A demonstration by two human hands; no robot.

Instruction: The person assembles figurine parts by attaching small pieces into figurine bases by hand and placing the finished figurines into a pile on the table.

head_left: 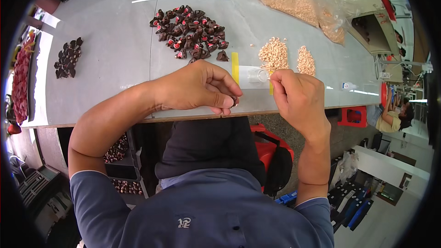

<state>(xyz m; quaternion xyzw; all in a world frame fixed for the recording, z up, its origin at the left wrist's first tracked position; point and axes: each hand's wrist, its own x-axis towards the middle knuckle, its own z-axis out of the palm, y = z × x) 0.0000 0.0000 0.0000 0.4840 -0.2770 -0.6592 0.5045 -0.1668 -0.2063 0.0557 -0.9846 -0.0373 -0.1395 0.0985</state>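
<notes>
Near the table's front edge, my left hand (197, 87) pinches a small dark brown piece (235, 101) between thumb and fingertips. It looks like the dark pieces with red and white spots heaped beyond it. To its right, my right hand (301, 98) is closed, thumb against forefinger; whatever it holds is too small to make out. Between the hands lies a clear sheet with a small round transparent dish (258, 75) on it, edged by a yellow tape strip (235, 68). Just beyond my right hand is a pile of small pale pieces (274, 54).
A heap of dark red-spotted pieces (190, 32) lies at the far middle. Plain dark pieces (69, 58) sit far left. A second pale pile (306, 60) and plastic bags of pale bits (294, 7) are at the right. A red stool (353, 116) stands beyond the table edge.
</notes>
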